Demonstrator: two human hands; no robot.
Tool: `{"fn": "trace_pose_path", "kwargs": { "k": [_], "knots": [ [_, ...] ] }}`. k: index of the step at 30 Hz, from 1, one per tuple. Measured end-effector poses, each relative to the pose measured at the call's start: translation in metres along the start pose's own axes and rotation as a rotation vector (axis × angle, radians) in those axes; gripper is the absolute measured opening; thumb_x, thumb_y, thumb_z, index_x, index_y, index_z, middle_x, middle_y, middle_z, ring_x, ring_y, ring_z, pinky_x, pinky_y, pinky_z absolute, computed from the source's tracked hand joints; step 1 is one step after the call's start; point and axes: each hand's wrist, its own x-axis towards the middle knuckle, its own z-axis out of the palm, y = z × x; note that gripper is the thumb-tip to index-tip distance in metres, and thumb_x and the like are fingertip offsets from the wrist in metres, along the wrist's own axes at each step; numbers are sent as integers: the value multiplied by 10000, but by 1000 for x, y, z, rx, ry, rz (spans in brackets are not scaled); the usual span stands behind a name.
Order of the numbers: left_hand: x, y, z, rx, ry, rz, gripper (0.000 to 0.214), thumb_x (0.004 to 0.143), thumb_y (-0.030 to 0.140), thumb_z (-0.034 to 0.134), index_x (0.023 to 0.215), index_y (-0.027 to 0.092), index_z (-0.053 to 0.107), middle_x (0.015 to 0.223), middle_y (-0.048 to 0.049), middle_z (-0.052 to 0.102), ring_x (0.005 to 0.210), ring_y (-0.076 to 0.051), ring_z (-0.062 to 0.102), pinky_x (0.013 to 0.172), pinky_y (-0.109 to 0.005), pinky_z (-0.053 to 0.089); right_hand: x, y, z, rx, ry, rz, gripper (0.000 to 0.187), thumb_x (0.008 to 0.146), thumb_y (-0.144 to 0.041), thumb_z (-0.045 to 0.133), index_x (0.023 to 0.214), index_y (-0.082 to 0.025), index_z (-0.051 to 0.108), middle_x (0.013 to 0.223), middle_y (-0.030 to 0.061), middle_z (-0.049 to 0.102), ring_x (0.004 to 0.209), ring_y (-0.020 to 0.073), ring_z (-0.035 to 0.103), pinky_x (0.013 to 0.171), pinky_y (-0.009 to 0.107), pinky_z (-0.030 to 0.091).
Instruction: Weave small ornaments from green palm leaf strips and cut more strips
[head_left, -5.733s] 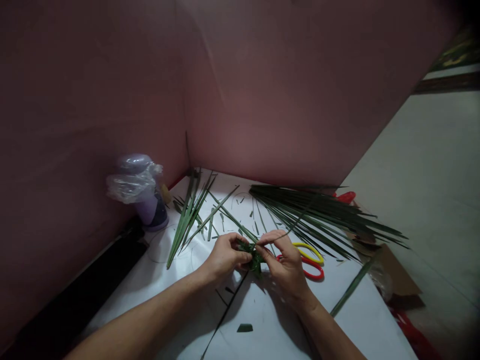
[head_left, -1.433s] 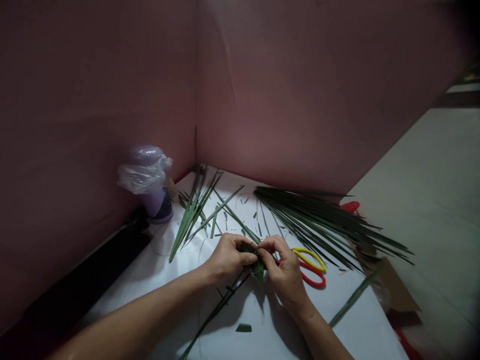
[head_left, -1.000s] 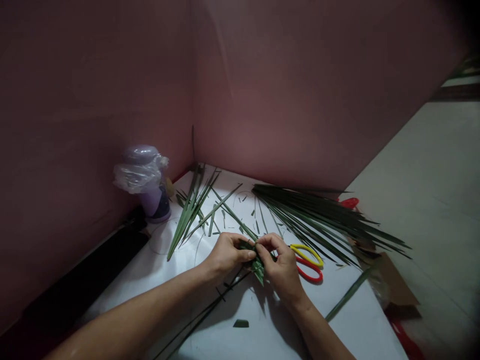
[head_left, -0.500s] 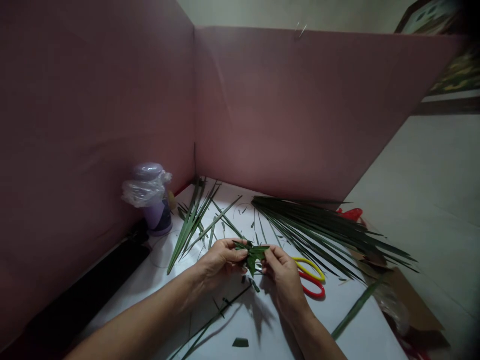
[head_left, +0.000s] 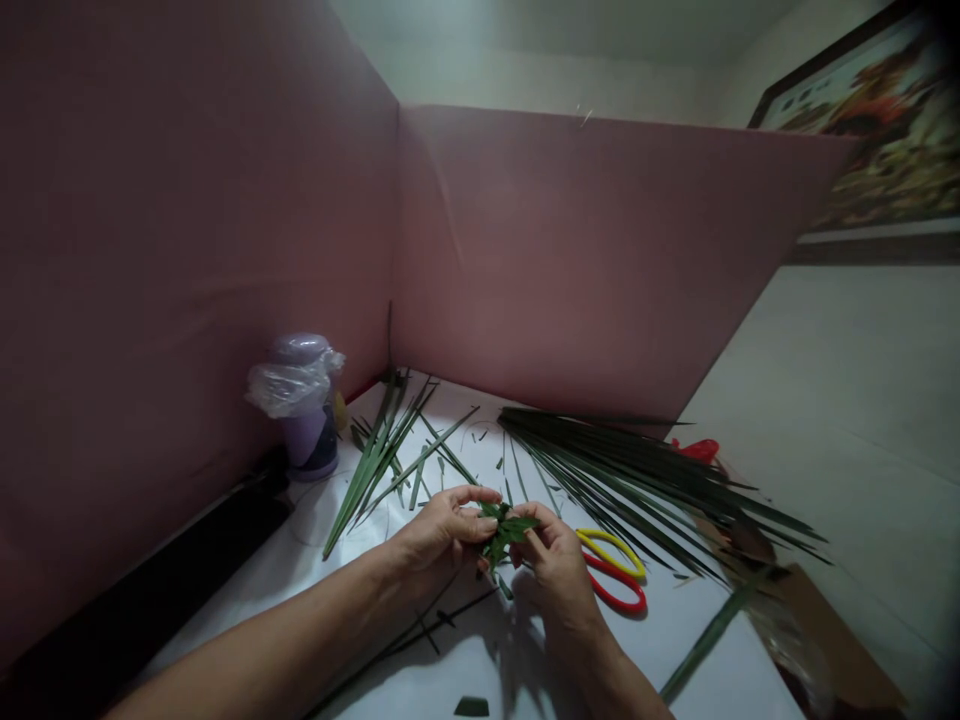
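Note:
Both hands meet over the white tabletop (head_left: pixel 420 650) at a small star-shaped piece of folded green leaf (head_left: pixel 504 535) with several pointed tips. My left hand (head_left: pixel 446 530) pinches it from the left, thumb on top. From the right, my right hand (head_left: pixel 555 560) grips one of its points between thumb and fingers. Scissors (head_left: pixel 619 585) with one yellow and one red handle lie just right of my right hand; their blades are hidden behind it. Thin leaf strips (head_left: pixel 420 640) and a short cut piece (head_left: pixel 472 707) lie near the wrists.
A large fan of long dark green leaves (head_left: pixel 637 480) spreads over the right back. More narrow leaves (head_left: pixel 375 460) and scraps lie at the left back. A purple container wrapped in clear plastic (head_left: pixel 304 410) stands at left. Pink panels (head_left: pixel 585 270) enclose the back and left.
The folded leaf piece has turned in my fingers, its points now spreading differently. My right fingers have shifted along it. The camera view has tilted up slightly.

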Motion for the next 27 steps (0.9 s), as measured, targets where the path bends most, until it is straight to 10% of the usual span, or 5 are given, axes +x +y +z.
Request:
{"fn": "trace_pose_path", "kwargs": {
  "k": [13,20,27],
  "knots": [
    [-5,3,8,185,43,158,528,654,303,688,1100,154,448,821,-45,549,610,-153,585,515,-302,495,-4,-2,4,94,104,38,145,699,-302,604,691,-173,539,486,-64,433,433,80,335,434,206,261],
    [-10,14,8,841,197,508,263,672,113,511,901,150,634,981,-80,546,821,-168,532,606,-261,472,0,-1,-5,9,190,-73,129,710,-284,595,672,-179,528,493,-69,422,434,74,315,409,194,248],
    [-17,11,14,1207,4,740,440,618,90,586,1049,179,606,957,-63,578,906,-182,500,802,-313,409,-1,-3,-4,56,188,-85,167,710,-297,613,648,-178,515,512,-54,479,441,77,362,407,193,295]
  ]
}}
